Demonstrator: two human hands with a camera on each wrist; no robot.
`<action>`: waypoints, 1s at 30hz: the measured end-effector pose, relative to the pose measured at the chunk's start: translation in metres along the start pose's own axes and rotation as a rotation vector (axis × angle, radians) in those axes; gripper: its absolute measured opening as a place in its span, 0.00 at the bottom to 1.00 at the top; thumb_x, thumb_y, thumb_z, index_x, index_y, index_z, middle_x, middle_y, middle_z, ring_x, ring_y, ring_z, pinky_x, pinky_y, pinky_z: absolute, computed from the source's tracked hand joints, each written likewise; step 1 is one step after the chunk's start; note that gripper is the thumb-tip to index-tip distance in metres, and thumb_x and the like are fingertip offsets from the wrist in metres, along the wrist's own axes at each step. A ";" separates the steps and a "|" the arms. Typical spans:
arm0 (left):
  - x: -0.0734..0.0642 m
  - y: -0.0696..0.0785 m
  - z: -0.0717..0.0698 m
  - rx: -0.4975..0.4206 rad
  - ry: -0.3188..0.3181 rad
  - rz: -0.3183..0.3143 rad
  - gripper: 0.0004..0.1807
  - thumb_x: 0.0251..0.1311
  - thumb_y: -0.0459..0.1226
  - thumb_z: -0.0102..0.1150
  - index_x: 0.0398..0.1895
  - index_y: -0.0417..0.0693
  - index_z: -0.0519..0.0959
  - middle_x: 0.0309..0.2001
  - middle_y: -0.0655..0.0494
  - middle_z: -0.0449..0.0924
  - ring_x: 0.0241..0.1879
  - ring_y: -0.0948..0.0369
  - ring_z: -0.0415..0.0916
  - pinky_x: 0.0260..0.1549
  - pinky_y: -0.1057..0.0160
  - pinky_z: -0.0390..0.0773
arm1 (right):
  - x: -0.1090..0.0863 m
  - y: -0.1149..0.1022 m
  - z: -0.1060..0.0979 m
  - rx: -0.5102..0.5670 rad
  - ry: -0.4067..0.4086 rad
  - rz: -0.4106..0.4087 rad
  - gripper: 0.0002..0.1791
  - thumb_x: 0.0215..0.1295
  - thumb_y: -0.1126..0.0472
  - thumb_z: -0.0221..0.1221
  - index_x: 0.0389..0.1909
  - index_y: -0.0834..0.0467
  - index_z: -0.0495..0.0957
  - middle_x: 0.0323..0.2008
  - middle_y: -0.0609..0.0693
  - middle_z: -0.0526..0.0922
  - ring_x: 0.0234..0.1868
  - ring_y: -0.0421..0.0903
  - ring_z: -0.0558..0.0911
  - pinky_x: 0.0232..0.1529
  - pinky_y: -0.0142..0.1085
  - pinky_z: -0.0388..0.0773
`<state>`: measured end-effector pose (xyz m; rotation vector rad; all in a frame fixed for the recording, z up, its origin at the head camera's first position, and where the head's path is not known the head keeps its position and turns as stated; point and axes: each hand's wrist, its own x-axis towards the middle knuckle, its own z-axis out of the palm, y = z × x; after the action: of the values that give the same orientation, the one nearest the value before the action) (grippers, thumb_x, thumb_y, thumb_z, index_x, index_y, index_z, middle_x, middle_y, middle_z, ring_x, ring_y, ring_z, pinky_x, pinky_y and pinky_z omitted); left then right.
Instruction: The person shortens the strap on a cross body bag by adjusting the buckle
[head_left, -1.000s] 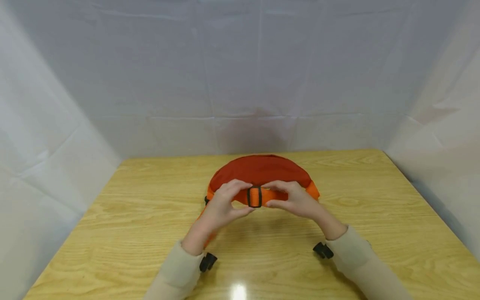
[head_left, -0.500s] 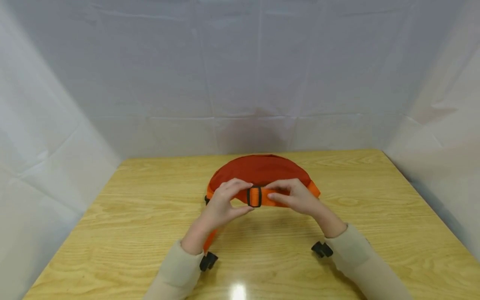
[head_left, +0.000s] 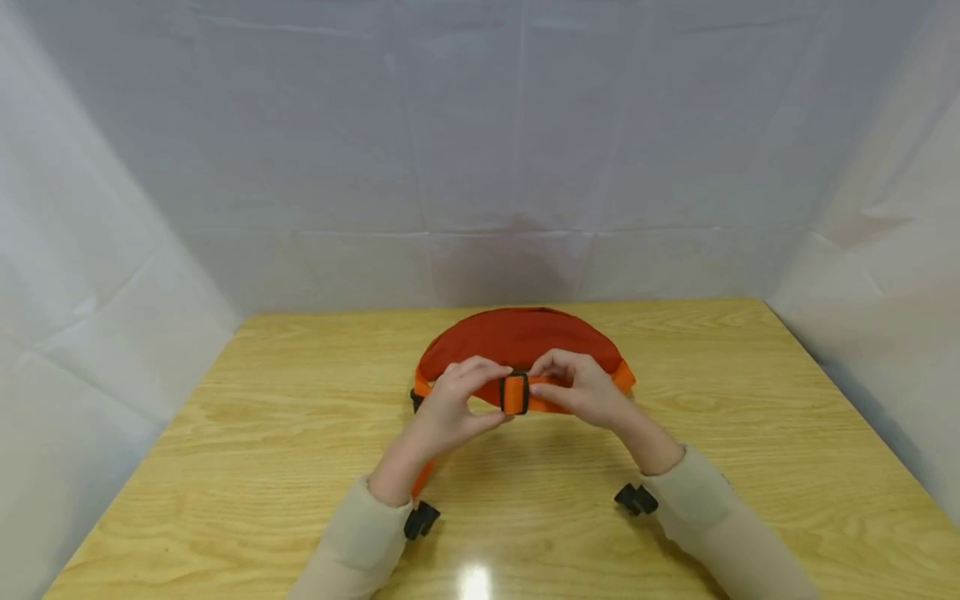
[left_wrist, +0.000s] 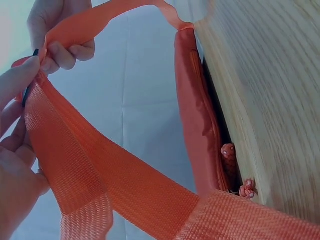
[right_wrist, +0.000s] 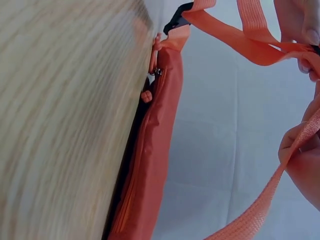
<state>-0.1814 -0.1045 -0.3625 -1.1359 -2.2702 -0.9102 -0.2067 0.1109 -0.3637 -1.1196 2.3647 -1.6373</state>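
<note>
A red waist bag [head_left: 517, 333] lies on the table, its orange strap [head_left: 546, 407] raised in front of it. My left hand [head_left: 450, 408] pinches the black slide buckle [head_left: 525, 395] on that strap, fingers at its top edge and thumb at its bottom. Close beside the buckle, my right hand [head_left: 592, 393] pinches the strap between thumb and curled fingers. In the left wrist view the strap [left_wrist: 145, 175] runs down in two layers from the buckle. The right wrist view shows the right fingers [right_wrist: 295, 142] behind the webbing, partly hidden by it.
A black side buckle [right_wrist: 177, 19] joins the strap at the bag's left end. Knotted zipper cords [left_wrist: 229, 153] hang at the bag's side. The wooden table [head_left: 247, 442] meets white sheeting [head_left: 360, 183] at the back and sides.
My right thumb has come up from below onto the strap's front, and the hand has slid left to the buckle. The buckle and left hand have shifted slightly right.
</note>
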 end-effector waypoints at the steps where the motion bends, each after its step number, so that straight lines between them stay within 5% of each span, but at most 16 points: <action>1: 0.000 0.000 0.000 0.000 0.001 -0.003 0.25 0.37 0.34 0.72 0.44 0.40 0.76 0.40 0.53 0.75 0.40 0.58 0.71 0.38 0.59 0.68 | 0.000 0.001 0.000 0.010 0.000 -0.003 0.05 0.58 0.73 0.54 0.35 0.65 0.73 0.31 0.52 0.77 0.27 0.42 0.75 0.27 0.33 0.72; 11: -0.002 -0.004 -0.002 0.007 0.018 -0.003 0.26 0.37 0.33 0.72 0.45 0.40 0.77 0.40 0.53 0.74 0.40 0.59 0.71 0.39 0.59 0.67 | -0.004 0.005 -0.015 -0.013 -0.134 -0.061 0.15 0.60 0.67 0.54 0.49 0.66 0.73 0.43 0.56 0.77 0.37 0.44 0.76 0.36 0.36 0.74; 30: 0.001 -0.002 0.005 -0.027 0.006 0.017 0.25 0.37 0.34 0.72 0.43 0.40 0.77 0.40 0.53 0.75 0.39 0.60 0.71 0.35 0.61 0.61 | 0.001 0.004 -0.002 0.120 -0.038 -0.027 0.05 0.57 0.71 0.56 0.34 0.66 0.71 0.31 0.54 0.77 0.32 0.45 0.78 0.33 0.35 0.75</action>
<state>-0.1840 -0.1015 -0.3659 -1.1611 -2.2461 -0.9388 -0.2107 0.1124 -0.3657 -1.1551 2.2046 -1.7247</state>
